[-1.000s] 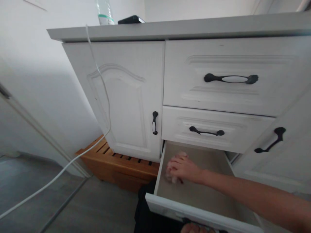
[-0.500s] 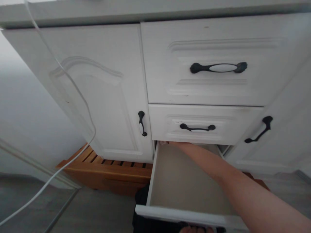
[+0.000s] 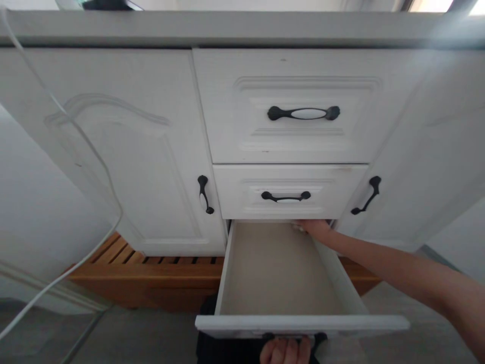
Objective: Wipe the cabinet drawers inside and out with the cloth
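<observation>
The bottom drawer [image 3: 273, 273] is pulled out, and its beige inside holds no objects that I can see. My left hand [image 3: 285, 351] is closed around the dark drawer handle [image 3: 320, 337] at the front, its fingers curled upward. From the right, my right hand [image 3: 316, 227] reaches into the back right corner of the drawer, partly hidden beneath the drawer above. A small whitish crumpled cloth or tissue [image 3: 298, 228] shows under its closed fingers, against the drawer's inside.
Above are two closed drawers, the upper [image 3: 261, 139] and the middle one [image 3: 235, 197]. Cupboard doors flank them, with a left door handle [image 3: 204, 194] and right door handle [image 3: 367, 196]. A wooden slatted bench [image 3: 151, 278] stands below. A white cable [image 3: 109, 177] hangs at left.
My right hand has moved from the back left of the drawer to the back right corner. The view has shifted, and more of my left hand on the handle shows.
</observation>
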Tool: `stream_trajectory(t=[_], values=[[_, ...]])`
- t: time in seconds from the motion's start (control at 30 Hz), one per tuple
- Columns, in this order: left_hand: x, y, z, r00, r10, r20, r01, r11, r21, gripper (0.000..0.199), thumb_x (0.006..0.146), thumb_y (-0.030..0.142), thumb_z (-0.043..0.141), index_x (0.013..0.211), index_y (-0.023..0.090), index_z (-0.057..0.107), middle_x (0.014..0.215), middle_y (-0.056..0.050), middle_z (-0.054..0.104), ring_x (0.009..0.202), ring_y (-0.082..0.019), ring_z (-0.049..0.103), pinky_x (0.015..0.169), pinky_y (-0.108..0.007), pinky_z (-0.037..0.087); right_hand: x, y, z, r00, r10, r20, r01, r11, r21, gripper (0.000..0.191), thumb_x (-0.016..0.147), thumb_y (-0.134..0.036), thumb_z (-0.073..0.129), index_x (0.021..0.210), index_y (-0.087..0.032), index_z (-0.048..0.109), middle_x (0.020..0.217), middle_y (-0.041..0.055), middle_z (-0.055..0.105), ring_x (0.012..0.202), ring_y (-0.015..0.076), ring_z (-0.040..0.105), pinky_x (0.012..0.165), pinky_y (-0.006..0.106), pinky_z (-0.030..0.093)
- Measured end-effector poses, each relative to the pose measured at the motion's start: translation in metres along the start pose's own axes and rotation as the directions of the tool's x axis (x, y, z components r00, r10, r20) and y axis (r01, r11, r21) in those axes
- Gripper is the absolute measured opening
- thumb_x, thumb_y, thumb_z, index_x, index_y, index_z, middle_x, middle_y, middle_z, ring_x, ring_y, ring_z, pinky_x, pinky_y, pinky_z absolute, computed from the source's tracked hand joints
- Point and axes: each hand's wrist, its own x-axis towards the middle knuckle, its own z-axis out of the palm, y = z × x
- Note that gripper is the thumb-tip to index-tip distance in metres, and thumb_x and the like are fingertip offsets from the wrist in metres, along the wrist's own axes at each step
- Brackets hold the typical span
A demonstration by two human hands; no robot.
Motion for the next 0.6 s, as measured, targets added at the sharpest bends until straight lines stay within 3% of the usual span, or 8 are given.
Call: stream_trajectory(t=[0.1, 0.2, 0.33, 0.47, 0.53, 0.6], values=[[0.007, -0.004, -0.005, 0.999, 0.027, 0.028, -0.026, 0.999, -0.020, 0.025, 0.090, 0.019, 0.059, 0.071, 0.031, 0.070, 0.055, 0.004, 0.056, 0.065, -0.014, 0.052, 0.082, -0.031, 0.043, -0.026, -0.007, 0.004, 0.993, -0.003, 0.116, 0.018, 0.992, -0.125, 0.037, 0.085, -0.005, 0.043, 0.103, -0.009, 0.075, 0.114, 0.0290, 0.071, 0.112, 0.0422, 0.063, 0.090, 0.061, 0.049], [0.012, -0.007, -0.014, 0.989, 0.074, 0.128, -0.071, 0.997, -0.025, 0.019, 0.088, 0.020, 0.060, 0.078, 0.031, 0.073, 0.058, 0.004, 0.060, 0.067, -0.013, 0.057, 0.083, -0.031, 0.045, -0.051, -0.016, -0.002, 0.972, -0.064, 0.227, 0.103, 0.982, -0.161, 0.028, 0.082, -0.008, 0.053, 0.096, -0.014, 0.076, 0.101, 0.0229, 0.075, 0.103, 0.0377, 0.068, 0.088, 0.051, 0.048], [0.014, -0.009, -0.022, 0.969, 0.084, 0.234, -0.076, 0.996, -0.040, 0.020, 0.087, 0.019, 0.058, 0.085, 0.031, 0.074, 0.063, 0.005, 0.065, 0.067, -0.012, 0.059, 0.080, -0.030, 0.045, -0.092, -0.019, -0.026, 0.923, -0.126, 0.363, 0.174, 0.979, -0.103, 0.025, 0.081, -0.014, 0.056, 0.094, -0.021, 0.077, 0.091, 0.0159, 0.077, 0.090, 0.0319, 0.072, 0.077, 0.039, 0.047], [0.007, -0.006, -0.017, 0.987, 0.075, 0.145, -0.072, 0.997, -0.025, 0.014, 0.086, 0.023, 0.064, 0.079, 0.030, 0.073, 0.061, 0.005, 0.062, 0.066, -0.012, 0.057, 0.081, -0.030, 0.044, -0.136, -0.019, -0.053, 0.797, -0.121, 0.591, 0.060, 0.991, 0.121, 0.029, 0.071, -0.015, 0.058, 0.089, -0.028, 0.077, 0.092, 0.0100, 0.078, 0.089, 0.0309, 0.073, 0.066, 0.033, 0.041], [0.002, -0.003, -0.012, 0.992, 0.055, 0.111, -0.055, 0.998, -0.003, 0.007, 0.084, 0.029, 0.070, 0.077, 0.029, 0.071, 0.061, 0.004, 0.060, 0.067, -0.012, 0.057, 0.083, -0.031, 0.043, -0.149, -0.019, -0.061, 0.768, -0.104, 0.632, -0.021, 0.982, 0.187, 0.030, 0.071, -0.016, 0.056, 0.087, -0.030, 0.076, 0.094, 0.0077, 0.078, 0.090, 0.0295, 0.073, 0.065, 0.032, 0.040], [-0.001, 0.002, -0.006, 0.998, 0.020, 0.062, -0.021, 1.000, 0.018, 0.008, 0.082, 0.032, 0.073, 0.076, 0.028, 0.070, 0.060, 0.004, 0.058, 0.068, -0.013, 0.055, 0.083, -0.032, 0.042, -0.151, -0.018, -0.062, 0.764, -0.110, 0.636, -0.027, 0.979, 0.202, 0.033, 0.069, -0.014, 0.053, 0.088, -0.030, 0.075, 0.094, 0.0066, 0.078, 0.091, 0.0281, 0.073, 0.067, 0.031, 0.041]])
